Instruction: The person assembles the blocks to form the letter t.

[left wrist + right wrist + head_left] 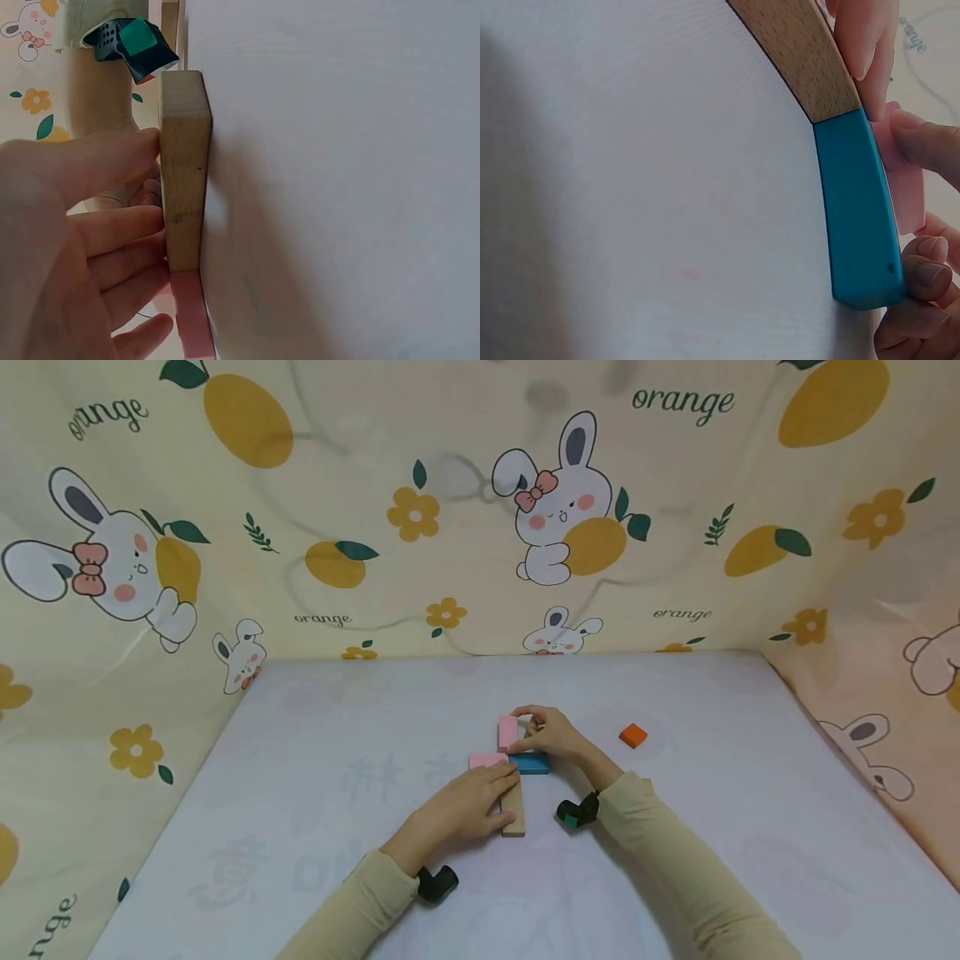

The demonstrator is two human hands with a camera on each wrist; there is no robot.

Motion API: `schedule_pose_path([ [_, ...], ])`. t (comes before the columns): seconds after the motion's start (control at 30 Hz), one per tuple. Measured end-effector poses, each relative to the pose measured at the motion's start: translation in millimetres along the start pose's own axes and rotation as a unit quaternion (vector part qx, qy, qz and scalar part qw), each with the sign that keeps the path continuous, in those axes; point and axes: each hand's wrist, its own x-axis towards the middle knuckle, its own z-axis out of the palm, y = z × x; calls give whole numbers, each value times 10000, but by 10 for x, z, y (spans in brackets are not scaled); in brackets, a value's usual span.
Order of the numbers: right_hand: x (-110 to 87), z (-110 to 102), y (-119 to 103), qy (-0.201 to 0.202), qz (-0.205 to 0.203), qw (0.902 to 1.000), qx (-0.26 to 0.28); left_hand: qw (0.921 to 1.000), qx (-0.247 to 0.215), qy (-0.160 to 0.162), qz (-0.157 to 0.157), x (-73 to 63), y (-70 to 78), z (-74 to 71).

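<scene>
Several blocks touch in a cross-like layout on the white table. A natural wood block [513,820] forms the near arm, a pink block [486,761] lies to the left and a blue block [531,764] to the right. My left hand [463,802] rests on the wood block, its thumb and fingertips against the top face [184,180] in the left wrist view. At the far arm, my right hand [557,732] pinches a second pink block [507,734] between thumb and index finger. In the right wrist view its thumb [930,142] presses on pink behind the blue block [859,210].
An orange block [633,736] lies apart, right of the right hand. The white table [360,710] runs back to a patterned cloth [450,527] that hangs behind and on both sides. Each wrist wears a small black camera.
</scene>
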Motion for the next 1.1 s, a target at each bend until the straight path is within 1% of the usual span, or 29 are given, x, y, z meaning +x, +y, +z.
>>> schedule_pose_path([
  [0.2,11,0,19,-26,-75,10000,43,10000,-62,59,44,4,-10,11],
  [0.47,-1,5,27,-65,-175,9998,50,10000,-72,10,-12,14,-11,10],
  [0.63,-1,8,37,-131,-255,9995,152,10000,-14,-16,-27,17,-8,13],
  [0.83,-4,12,35,-164,-243,9992,258,10000,-28,1,-17,14,7,11],
  [0.93,-78,-12,-101,-201,-272,9991,246,10000,-17,29,-15,12,9,5],
  [1.07,-56,-12,-106,-240,-211,9994,138,10000,-32,41,2,14,3,2],
  [1.1,-22,-2,-55,-238,-192,9995,104,10000,-27,32,3,13,4,1],
])
